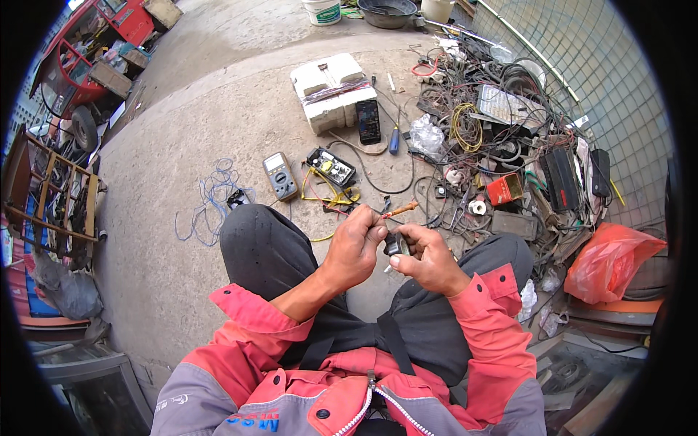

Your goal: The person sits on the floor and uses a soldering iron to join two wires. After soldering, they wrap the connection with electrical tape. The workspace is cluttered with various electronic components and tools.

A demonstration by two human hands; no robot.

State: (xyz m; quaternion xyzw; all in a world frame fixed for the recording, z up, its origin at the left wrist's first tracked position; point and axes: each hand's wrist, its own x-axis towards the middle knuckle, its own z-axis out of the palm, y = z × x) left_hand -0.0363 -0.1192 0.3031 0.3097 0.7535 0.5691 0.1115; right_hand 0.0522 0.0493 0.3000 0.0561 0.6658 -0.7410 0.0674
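My left hand (355,245) is closed in a fist above the gap between my knees. A slim orange-brown stick-like tool (401,210) juts from its top toward the right. Close beside it, my right hand (430,260) pinches a small dark rounded part (396,245) with a shiny face between thumb and fingers. A short white piece shows just under that part; whether it belongs to it I cannot tell. Beyond my hands lie an opened device with its circuit board showing (331,166), yellow leads (317,190) and a grey multimeter (280,176).
A white foam box (334,91) stands ahead, with a phone (368,122) leaning on it and a blue-handled screwdriver (394,141) nearby. Heaped cables and electronic scrap (502,138) fill the right side. Thin blue wire (212,200) lies left; a red plastic bag (613,261) sits right.
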